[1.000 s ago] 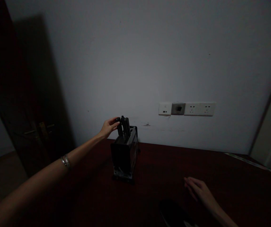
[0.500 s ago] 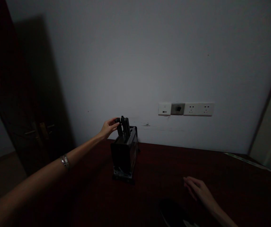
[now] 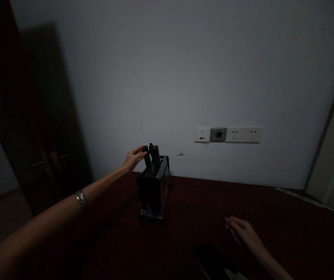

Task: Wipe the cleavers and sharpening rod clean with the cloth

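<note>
Though dim, rounded handles (image 3: 152, 156), perhaps plastic, in boxy holder (image 3: 150, 194)

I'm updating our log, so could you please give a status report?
Left hand on leftmost black handle, standing in dark holder. Right hand empty, dark object nearby. No visible obstruction.

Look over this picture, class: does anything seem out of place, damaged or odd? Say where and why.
Dark scuffs on the pale wall above the table look like dirt or wear. One grey plate sits between white plates in a row, looking mismatched. I see no spill, though the table is dark.
</note>
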